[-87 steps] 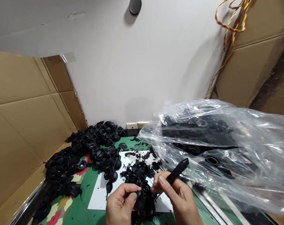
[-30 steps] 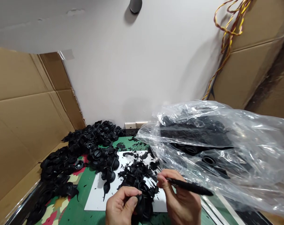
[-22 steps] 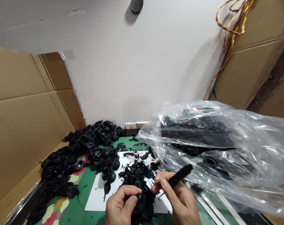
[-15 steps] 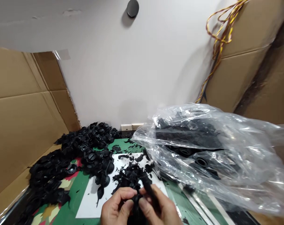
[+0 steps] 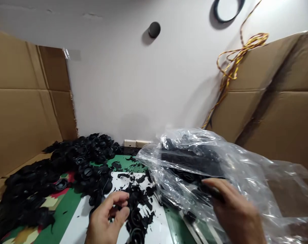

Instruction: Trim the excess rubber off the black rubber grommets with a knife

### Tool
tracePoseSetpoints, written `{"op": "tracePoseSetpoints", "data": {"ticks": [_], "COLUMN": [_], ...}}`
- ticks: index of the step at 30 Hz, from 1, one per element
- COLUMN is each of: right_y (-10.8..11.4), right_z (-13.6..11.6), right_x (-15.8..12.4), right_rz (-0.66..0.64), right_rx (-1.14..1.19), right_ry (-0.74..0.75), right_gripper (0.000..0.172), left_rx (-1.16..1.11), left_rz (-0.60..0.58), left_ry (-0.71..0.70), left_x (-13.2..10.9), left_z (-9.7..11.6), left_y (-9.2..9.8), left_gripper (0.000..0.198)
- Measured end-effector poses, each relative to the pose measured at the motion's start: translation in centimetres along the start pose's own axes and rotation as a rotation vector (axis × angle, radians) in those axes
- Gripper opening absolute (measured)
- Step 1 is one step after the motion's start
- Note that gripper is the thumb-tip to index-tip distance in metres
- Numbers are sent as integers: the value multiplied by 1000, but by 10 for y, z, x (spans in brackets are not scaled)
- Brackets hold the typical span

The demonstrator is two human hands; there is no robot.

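Over the white sheet (image 5: 76, 223), my left hand (image 5: 109, 217) has thumb and fingers apart with nothing between them. To its right lie black rubber scraps and ring-shaped parts (image 5: 137, 220). My right hand (image 5: 235, 210), blurred, is at the opening of the clear plastic bag (image 5: 247, 169). A dark object shows under its curled fingers, too blurred to identify. Inside the bag are several black rubber parts (image 5: 189, 157). A large heap of black rubber parts (image 5: 85, 152) covers the left side of the table.
Cardboard panels stand at the left (image 5: 19, 112) and right (image 5: 283, 125). A pale wall (image 5: 143, 81) rises behind, with a black disc (image 5: 154, 29) and a black ring (image 5: 228, 20). Yellow-brown twisted wire (image 5: 230, 64) hangs at right. The green mat (image 5: 69, 206) bears black scraps.
My hands were together over the scraps; my right hand has moved right to the bag, and my left has opened. Ring-shaped parts now show on the sheet between them. The view has shifted.
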State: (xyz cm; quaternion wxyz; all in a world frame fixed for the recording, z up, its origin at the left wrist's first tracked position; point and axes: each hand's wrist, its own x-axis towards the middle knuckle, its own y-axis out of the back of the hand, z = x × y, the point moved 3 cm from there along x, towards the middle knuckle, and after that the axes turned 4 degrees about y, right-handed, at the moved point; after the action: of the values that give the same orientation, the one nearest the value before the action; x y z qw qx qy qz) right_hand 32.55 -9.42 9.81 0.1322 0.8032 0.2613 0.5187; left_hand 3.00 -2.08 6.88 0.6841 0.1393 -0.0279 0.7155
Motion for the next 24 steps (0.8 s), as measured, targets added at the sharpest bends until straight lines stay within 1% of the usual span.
{"op": "tracePoseSetpoints", "data": {"ticks": [1, 2, 4, 6, 8, 9, 11, 13, 15, 17, 19, 20, 22, 24], "right_y": [2, 2, 0, -3, -8, -13, -25, -38, -49, -57, -64, -67, -76, -84], "right_z": [10, 17, 16, 0, -23, -33, -52, -67, -76, -80, -82, -83, -86, -90], "right_x": [5, 7, 4, -6, -18, -24, -32, -35, -37, -37, -40, -42, -48, -55], "right_rz": [-55, -89, -101, -57, -23, -45, -106, -205, -281, -306, -321, -355, -435, -490], "right_rx": [-147, -228, -270, -143, 89, 205, 378, 557, 704, 786, 822, 832, 844, 847], "right_ry": [-25, -34, -29, -27, -107, -188, -359, -463, -514, -534, -551, -562, -576, -580], "right_gripper": [25, 25, 30, 30, 24, 22, 27, 33, 35, 35, 35, 35, 35, 37], "left_rx": [33, 68, 160, 255, 363, 428, 567, 690, 737, 686, 529, 419, 188, -7], "left_rz": [-29, -69, -135, -196, -304, -376, -497, -550, -527, -439, -332, -301, -287, -274], "left_ry": [51, 88, 107, 50, -62, -123, -217, -258, -244, -186, -87, -15, 155, 305], "left_x": [4, 7, 9, 6, 1, -3, -8, -9, -6, 0, 8, 11, 16, 16], "left_z": [-1, -2, -1, 4, 12, 15, 20, 20, 19, 15, 9, 5, -5, -11], "left_y": [3, 5, 5, 2, -5, -9, -15, -18, -19, -16, -12, -10, -7, -6], "left_gripper": [23, 21, 16, 11, 17, 24, 37, 39, 32, 21, 14, 12, 14, 21]}}
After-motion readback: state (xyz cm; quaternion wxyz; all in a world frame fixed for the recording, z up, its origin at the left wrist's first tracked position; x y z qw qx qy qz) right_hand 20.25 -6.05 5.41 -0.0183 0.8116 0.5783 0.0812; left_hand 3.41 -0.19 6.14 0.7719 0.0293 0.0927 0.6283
